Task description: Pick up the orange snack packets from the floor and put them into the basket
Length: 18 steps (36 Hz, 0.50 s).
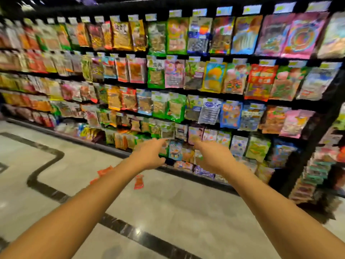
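Observation:
Orange snack packets lie on the pale floor in front of the shelves. One packet [139,181] is in plain sight below my left hand. Another orange packet [105,171] shows just left of my left forearm, and a third orange scrap [94,180] peeks out beside that arm. My left hand [149,156] and my right hand [212,156] both stretch forward, fingers apart, holding nothing. Both hover above the floor in front of the lowest shelf rows. No basket is in view.
A tall black rack [317,131] full of hanging snack bags fills the back and right. A smaller rack of packets [315,176] stands at the right. The marble floor [168,212] carries a dark inlaid stripe [46,163].

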Motion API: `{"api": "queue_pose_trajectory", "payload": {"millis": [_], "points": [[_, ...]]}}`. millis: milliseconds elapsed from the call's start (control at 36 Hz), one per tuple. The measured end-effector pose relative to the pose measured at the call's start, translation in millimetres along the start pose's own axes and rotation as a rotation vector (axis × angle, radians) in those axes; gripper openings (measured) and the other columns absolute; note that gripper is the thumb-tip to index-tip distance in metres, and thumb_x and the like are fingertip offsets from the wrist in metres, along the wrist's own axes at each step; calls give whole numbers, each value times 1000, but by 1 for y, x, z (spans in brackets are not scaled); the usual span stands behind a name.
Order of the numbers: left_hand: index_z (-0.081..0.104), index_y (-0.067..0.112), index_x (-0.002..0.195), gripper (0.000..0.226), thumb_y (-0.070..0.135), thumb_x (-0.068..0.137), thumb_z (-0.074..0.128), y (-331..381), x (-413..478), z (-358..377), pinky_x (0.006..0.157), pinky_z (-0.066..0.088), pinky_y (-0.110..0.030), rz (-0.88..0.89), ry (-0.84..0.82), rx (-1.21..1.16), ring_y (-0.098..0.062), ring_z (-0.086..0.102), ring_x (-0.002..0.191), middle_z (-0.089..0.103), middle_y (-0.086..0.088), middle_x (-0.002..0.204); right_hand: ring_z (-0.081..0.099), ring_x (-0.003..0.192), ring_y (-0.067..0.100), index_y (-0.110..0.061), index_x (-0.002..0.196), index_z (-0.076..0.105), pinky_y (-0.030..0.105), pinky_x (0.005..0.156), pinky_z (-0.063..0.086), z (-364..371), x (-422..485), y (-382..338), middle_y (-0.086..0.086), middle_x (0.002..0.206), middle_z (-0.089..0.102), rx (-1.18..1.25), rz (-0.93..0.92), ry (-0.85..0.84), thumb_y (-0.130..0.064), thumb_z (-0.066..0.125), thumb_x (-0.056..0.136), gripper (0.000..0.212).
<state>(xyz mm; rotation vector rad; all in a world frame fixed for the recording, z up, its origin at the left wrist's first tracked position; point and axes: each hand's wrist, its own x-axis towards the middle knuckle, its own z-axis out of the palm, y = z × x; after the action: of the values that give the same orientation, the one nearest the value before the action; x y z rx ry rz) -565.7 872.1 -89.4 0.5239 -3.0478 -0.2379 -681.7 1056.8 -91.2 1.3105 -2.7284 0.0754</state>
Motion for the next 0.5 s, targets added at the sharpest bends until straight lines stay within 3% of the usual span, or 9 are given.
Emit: {"api": "queue_pose_trajectory", "payload": {"millis": [83,278,500], "points": [[44,25,139,57,38,87,64,-55,8,-3,94,51,-44,-42,4,28,-24,54,121,52,-1,139,60,104,37,-18,124,49,44,78,54,12,44,-37,12,120,59,17,-44,-23,-36,55,93,37],[46,27,136,57,40,84,65,-147,49,-2,96,49,-48,-80,-12,37,-24,55,120,55,1,134,56,112,35,-15,135,43,43,81,50,35,138,-86,13,126,57,6,-107,-101,-34,54,96,45],[47,25,135,54,37,86,65,-228,130,7,92,53,-46,-135,-25,9,-25,57,115,54,-3,135,57,108,36,-17,126,49,48,83,54,77,263,-111,11,122,59,28,-163,-159,-37,54,95,38]]}}
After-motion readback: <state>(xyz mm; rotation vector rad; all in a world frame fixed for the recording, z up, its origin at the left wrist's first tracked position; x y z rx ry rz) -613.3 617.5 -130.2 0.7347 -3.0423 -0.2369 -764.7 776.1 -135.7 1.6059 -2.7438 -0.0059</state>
